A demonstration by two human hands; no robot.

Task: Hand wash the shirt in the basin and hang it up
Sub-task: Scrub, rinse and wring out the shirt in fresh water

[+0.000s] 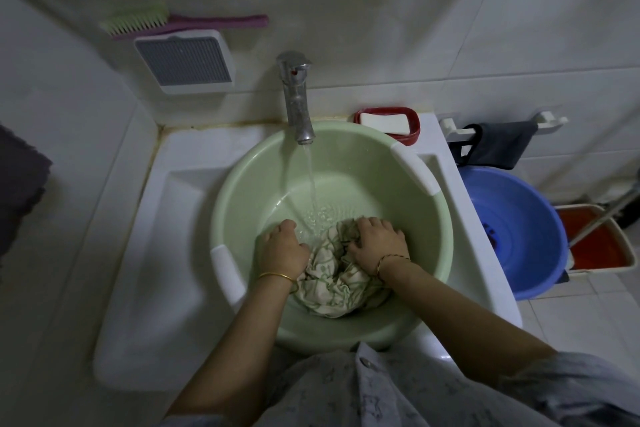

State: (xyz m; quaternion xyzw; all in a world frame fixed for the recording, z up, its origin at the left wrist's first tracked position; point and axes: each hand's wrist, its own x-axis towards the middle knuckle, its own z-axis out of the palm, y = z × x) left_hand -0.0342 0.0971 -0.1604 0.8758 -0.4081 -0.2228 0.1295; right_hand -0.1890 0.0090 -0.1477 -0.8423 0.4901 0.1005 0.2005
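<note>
**Shirt in basin, tap running: risk notes**

Head view (only view).

- Right hand [377, 241]: fingers curled down into the shirt [332, 282], gripping a bunch of wet cloth.
- Left hand [282, 246]: curled, knuckles up, just beside the cloth. Fingertips hidden underneath, so cannot tell whether holding fabric or nothing.
- Shirt: cream with green lines, wadded between and beneath both hands, low on the near wall of the green basin [249, 184], partly in shallow water.
- Tap [296, 100]: open, beyond the hands. Stream [310, 180] landing just ahead of the knuckles, between the two hands, at the far edge of the cloth.

Judged risks:

- Splash onto clothing and sink [173, 218]: stream striking close to the knuckles. Likelier with cloth raised into it.
- Overfill: level low now, but tap running and both hands down in the basin. Spill over the rim unless shut off in time.
- Basin shift: near rim appears to sit over the sink's front edge. Hard pressing on the side nearest the wrists could tip or slide it.
- Uneven wash: tight wad, inner folds probably still dry. Needs opening out.
- Soap [384, 122]: in the red dish [414, 125], beyond the right hand, untouched. Slippery in a wet grip and easily dropped.
- Bracelets at both wrists, near the cloth: possible snag.
- Hanging not yet begun: heavy dripping if lifted unwrung.
</note>
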